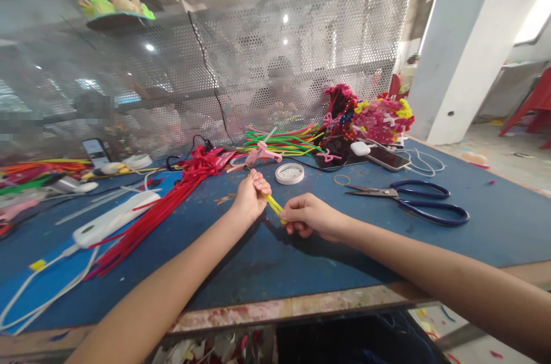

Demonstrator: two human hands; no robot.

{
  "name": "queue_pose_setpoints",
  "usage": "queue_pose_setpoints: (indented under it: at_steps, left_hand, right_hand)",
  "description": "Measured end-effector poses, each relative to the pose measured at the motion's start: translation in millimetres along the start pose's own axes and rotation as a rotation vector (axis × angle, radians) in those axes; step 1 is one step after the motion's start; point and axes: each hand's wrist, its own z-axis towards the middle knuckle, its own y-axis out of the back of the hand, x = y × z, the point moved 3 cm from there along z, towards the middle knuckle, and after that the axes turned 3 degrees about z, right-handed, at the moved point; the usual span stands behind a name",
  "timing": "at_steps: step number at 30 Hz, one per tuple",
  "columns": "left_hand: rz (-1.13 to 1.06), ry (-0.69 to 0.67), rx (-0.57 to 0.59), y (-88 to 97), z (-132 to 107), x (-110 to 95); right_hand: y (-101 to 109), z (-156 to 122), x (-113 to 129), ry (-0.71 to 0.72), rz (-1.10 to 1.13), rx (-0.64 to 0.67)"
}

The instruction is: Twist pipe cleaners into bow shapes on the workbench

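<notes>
Over the middle of the blue tabletop, a short length of yellow pipe cleaner runs between my two hands, looking doubled. My left hand is closed in a fist around its upper end. At its lower end, my right hand pinches it between thumb and fingers. Just beyond my hands lies a white tape roll. Past my left fist is a pink object whose kind I cannot make out. Scissors with dark blue handles lie to the right of my right hand.
Red pipe cleaners and a white power strip lie left. Green and yellow pipe cleaners lie at the back. Pink flower bunches, a phone and a white cable are back right. A perforated metal screen stands behind.
</notes>
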Motion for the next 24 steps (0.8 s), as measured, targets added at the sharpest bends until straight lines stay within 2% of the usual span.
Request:
queue_pose_setpoints:
  at_steps: [5, 9, 11, 13, 17, 19, 21, 24]
  left_hand:
    - [-0.009, 0.077, 0.021, -2.4, -2, -1]
    - [0.004, 0.099, 0.063, -1.9, 1, -3]
    - [0.048, 0.014, 0.109, -1.0, 3, -6]
    - [0.144, -0.091, 0.198, -1.0, 3, -7]
    - [0.437, -0.187, 0.396, -3.3, -6, 5]
    - [0.624, -0.271, 0.4, -4.2, -11, 13]
    - [0.774, -0.358, 0.351, -4.9, -16, 18]
    - [0.838, -0.4, 0.264, -4.9, -20, 21]
  right_hand:
    - [1, -1, 2, -0.014, 0.004, 0.012]
    - [3, -2, 6, 0.005, -0.096, 0.018]
    - [5, -2, 8, 0.049, -0.135, -0.001]
    - [8, -1, 11, 0.126, -0.107, -0.073]
    - [17, 0, 17, 0.323, 0.034, -0.25]
    - [21, 0, 19, 0.378, 0.065, -0.291]
    - [25, 0, 19, 0.4, 0.073, -0.319]
    - [28, 0, 19, 0.411, 0.094, -0.359]
